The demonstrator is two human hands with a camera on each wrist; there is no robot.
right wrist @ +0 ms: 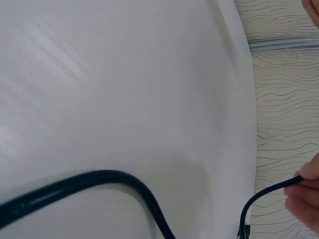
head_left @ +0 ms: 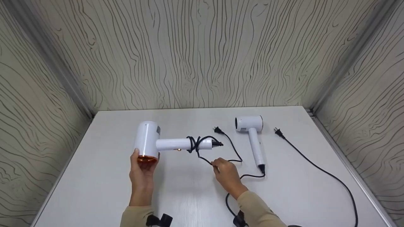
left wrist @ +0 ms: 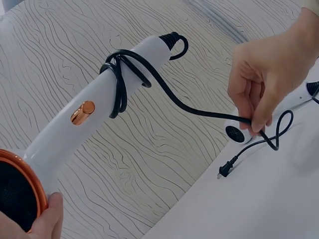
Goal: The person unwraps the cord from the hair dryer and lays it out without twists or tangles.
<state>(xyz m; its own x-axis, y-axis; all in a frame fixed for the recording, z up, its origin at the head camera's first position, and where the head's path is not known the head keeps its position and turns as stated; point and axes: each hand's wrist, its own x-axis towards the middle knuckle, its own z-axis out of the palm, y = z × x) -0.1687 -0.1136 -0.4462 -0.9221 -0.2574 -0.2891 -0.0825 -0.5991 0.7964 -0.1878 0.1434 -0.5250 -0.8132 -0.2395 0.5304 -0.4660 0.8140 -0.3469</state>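
My left hand (head_left: 142, 179) grips the barrel of a white hair dryer (head_left: 172, 144), held sideways with its copper-rimmed end toward me. Black cord (left wrist: 119, 84) is wound round the lower handle, crossing over itself. Between thumb and fingers my right hand (head_left: 228, 174) pinches the free stretch of that cord, to the right of the handle. From the pinch the cord runs on to a two-pin plug (head_left: 217, 130) at the back. In the right wrist view, the fingertips (right wrist: 304, 199) hold the cord at the lower right edge.
A second white hair dryer (head_left: 249, 123) lies on the white table (head_left: 110, 142) at the right, handle toward me. Its black cord (head_left: 331, 175) loops along the right side to a plug (head_left: 279, 132). Wood-patterned panels (head_left: 195, 56) stand round the back and sides.
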